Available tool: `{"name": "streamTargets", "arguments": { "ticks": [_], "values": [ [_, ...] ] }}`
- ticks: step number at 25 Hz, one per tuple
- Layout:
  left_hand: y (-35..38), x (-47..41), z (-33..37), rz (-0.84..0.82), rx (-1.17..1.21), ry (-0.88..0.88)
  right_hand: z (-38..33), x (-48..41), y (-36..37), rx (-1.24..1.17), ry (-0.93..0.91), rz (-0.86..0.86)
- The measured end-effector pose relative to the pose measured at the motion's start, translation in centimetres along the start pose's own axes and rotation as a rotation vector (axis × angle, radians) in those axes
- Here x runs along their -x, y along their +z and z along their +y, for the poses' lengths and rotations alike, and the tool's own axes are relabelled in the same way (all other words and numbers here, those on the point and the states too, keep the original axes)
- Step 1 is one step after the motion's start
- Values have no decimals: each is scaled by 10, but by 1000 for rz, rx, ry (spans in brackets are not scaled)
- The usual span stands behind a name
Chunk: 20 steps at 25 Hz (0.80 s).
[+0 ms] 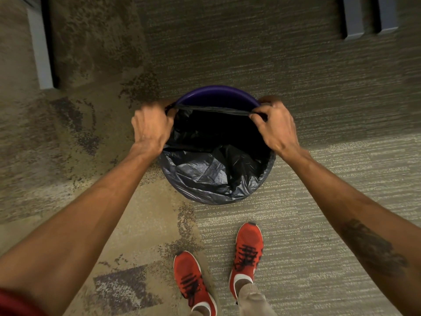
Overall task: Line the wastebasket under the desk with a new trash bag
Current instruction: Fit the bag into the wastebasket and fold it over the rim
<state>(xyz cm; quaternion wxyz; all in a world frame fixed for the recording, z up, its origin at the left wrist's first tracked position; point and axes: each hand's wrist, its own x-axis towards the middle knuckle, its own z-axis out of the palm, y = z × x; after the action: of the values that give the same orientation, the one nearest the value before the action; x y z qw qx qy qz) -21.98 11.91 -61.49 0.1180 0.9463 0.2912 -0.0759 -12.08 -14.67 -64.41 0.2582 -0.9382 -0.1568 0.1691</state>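
Overhead, both arms reach down straight, the left hand (pixel 151 128) and right hand (pixel 274 127) each gripping the stretched hem of one black trash bag (pixel 211 172) across one purple wastebasket (pixel 214 93), which stands on patterned carpet (pixel 319 87) beyond two red sneakers (pixel 248 249).

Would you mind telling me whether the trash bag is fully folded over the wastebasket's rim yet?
Not fully. The trash bag covers the near rim, but the far purple rim of the wastebasket is bare.
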Motion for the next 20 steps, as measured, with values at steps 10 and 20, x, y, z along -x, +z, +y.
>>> {"name": "streamTargets", "arguments": {
  "ticks": [10,20],
  "values": [
    [5,-13,10,32,-96,158,-12,-18,12,-258,85,107],
    [7,-26,19,20,42,174,-5,-21,25,-314,34,211]
  ]
}}
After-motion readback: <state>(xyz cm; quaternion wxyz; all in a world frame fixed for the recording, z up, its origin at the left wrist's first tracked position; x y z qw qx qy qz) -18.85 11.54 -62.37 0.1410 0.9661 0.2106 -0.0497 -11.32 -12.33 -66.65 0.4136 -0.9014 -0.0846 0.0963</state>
